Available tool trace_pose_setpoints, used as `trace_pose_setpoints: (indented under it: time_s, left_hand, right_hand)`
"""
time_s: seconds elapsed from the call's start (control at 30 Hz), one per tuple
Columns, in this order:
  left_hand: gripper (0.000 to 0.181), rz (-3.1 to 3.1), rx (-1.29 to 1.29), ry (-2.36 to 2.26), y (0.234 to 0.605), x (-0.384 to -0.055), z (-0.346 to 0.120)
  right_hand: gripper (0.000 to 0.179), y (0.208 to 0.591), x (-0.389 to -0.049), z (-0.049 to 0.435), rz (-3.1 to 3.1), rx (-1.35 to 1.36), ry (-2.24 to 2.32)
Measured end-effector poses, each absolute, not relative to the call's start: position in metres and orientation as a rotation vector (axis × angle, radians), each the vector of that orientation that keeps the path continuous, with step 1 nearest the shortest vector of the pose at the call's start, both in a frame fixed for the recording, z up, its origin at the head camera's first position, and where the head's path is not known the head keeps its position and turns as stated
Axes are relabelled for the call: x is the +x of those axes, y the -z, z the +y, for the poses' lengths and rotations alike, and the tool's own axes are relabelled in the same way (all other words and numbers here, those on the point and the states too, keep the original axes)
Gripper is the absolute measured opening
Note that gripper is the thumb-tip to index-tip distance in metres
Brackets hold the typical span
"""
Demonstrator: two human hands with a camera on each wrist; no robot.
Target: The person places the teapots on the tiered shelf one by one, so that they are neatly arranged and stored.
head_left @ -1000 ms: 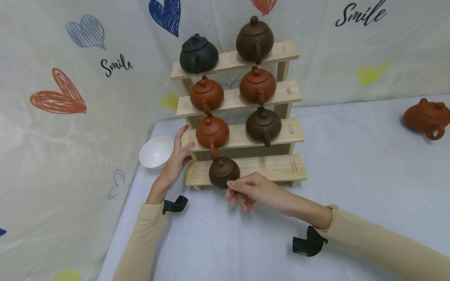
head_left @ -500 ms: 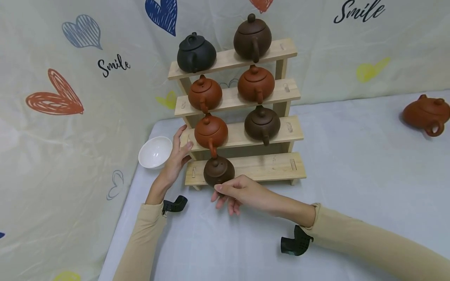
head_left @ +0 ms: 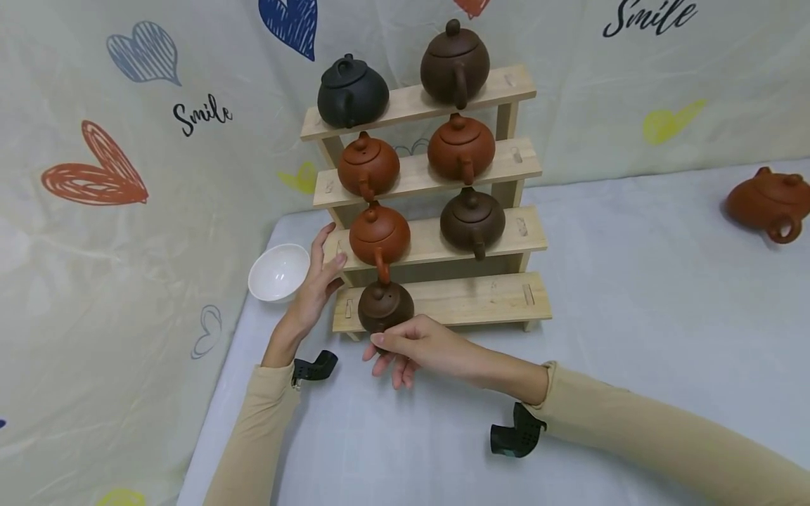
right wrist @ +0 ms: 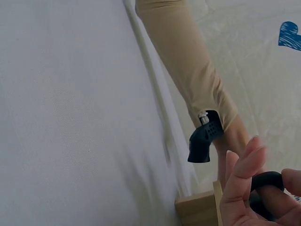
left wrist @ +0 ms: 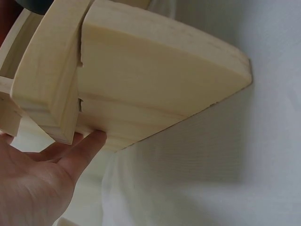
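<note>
In the head view my right hand pinches the handle of a small dark brown teapot between thumb and forefinger, the other fingers hanging below. The pot sits upright at the left part of the bottom step of a wooden display stand. The right wrist view shows the dark looped handle at the thumb tip. My left hand holds the left end of the step above. In the left wrist view its fingers straddle the board, one tip pressing the side panel.
Higher steps carry several more teapots, including an orange one, a brown one and a black one. A white bowl stands beside my left hand. Another orange teapot is far right on the white-covered table.
My right hand has moved left, bringing the small brown teapot along the bottom step toward its left end. My left hand keeps its place on the stand. The head view has shifted slightly.
</note>
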State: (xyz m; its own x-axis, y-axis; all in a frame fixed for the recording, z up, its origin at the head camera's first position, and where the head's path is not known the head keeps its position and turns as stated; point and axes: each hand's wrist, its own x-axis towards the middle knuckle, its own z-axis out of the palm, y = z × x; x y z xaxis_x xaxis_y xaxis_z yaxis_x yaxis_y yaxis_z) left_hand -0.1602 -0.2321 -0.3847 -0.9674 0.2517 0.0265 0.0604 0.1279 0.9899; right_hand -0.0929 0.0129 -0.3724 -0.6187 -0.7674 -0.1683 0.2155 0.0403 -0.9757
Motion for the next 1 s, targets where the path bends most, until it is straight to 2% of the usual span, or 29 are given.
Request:
trace_pose_setpoints:
  time_s: [0.53, 0.73, 1.0]
  left_hand:
    - [0.069, 2.232, 0.306, -1.970, 0.385, -0.163, -0.229]
    - [0.069, 2.241, 0.307, -1.952, 0.384, -0.163, -0.229]
    - [0.070, 2.246, 0.300, -1.945, 0.384, -0.160, -0.232]
  right_hand:
    - [0.033, 0.375, -0.086, 0.027, 1.571, -0.589, 1.724]
    - [0.035, 0.373, -0.088, 0.068, 1.680, -0.630, 1.629]
    - [0.027, 0.371, -0.091, 0.151, 1.742, -0.820, 1.485]
